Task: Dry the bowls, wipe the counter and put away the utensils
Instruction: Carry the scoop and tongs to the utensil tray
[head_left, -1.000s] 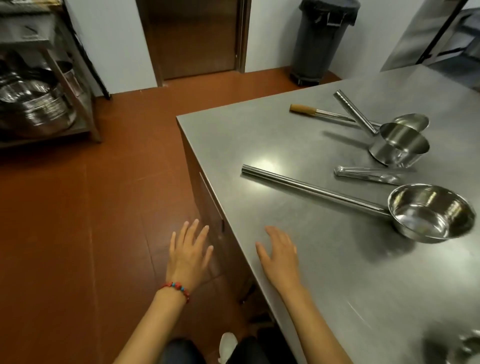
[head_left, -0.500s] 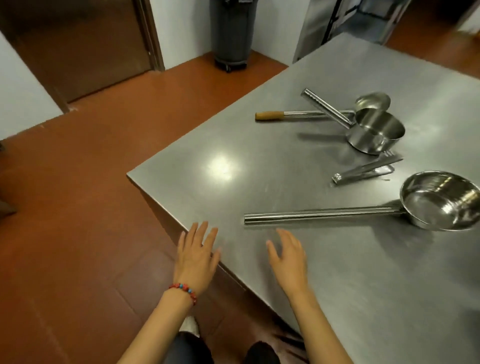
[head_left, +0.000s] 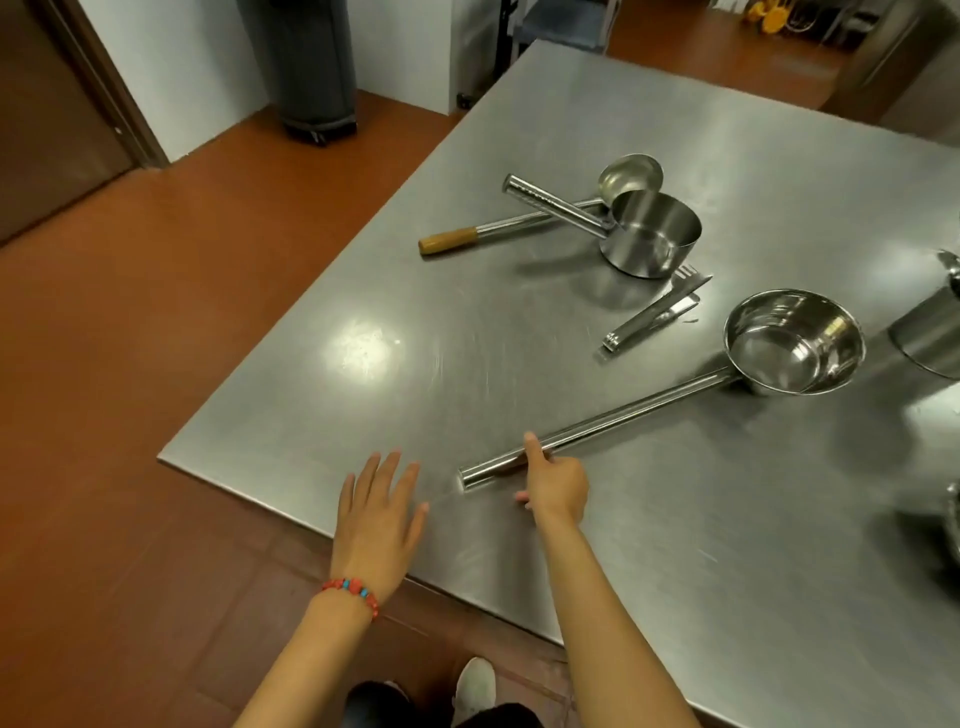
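Long ladle (head_left: 675, 395): lies flat on the counter (head_left: 727, 519), bowl toward the far right, handle running diagonally back to the near corner. Handle end sits within easy reach of the person, which is likely why it is taken there.

Right hand (head_left: 555, 483): at the handle end, index finger laid along the tube, remaining fingers curling round it. Grip looks only partly closed; ladle not lifted. Judged step: picking up a utensil to put away.

Left hand (head_left: 376, 512): open, fingers spread, palm down over the counter's near edge, holding nothing (probably steadying).

Beyond the ladle: tongs (head_left: 655, 314) lie flat just beside its bowl. Further back, a pot (head_left: 649, 236) with a tubular handle, tilted and leaning on a wooden-handled ladle (head_left: 519, 228); the two handles cross. Another steel vessel (head_left: 930, 338) is cut off at the right edge.

Past the counter: a dark bin (head_left: 311, 62) on the red floor by the wall.

Writing: no brand, label or stamp legible on any item. No cloth in view.
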